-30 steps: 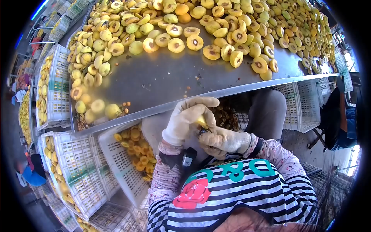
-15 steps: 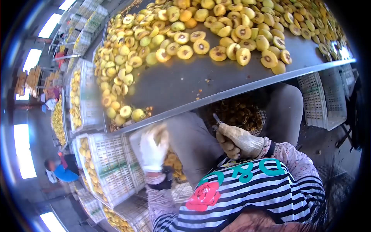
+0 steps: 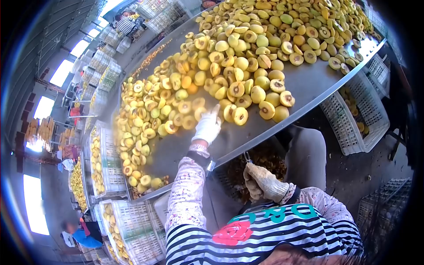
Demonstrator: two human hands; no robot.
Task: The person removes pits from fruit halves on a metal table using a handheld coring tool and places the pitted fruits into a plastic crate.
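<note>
My left hand [image 3: 207, 125], in a white glove, reaches out over the steel table [image 3: 304, 84] with fingers apart and holds nothing. It hovers at the near edge of a big heap of halved yellow fruit [image 3: 229, 70], its fingertips close to a half with the pit showing [image 3: 240, 115]. My right hand [image 3: 259, 180], in a dirty glove, stays low by my lap and grips a small pitting knife [image 3: 247, 157] pointing up. Below the knife lies a dark pile of pits [image 3: 265, 163].
White slotted crates [image 3: 353, 119] hang under the table's right edge, and more crates with fruit [image 3: 106, 163] line its left side and the floor [image 3: 132, 229]. A person in blue [image 3: 81, 232] crouches at the lower left. Another person [image 3: 128, 24] stands at the far end.
My left hand has risen from the crate beside my knee up onto the table toward the fruit heap. The right hand kept the knife and barely moved. My view swung left.
</note>
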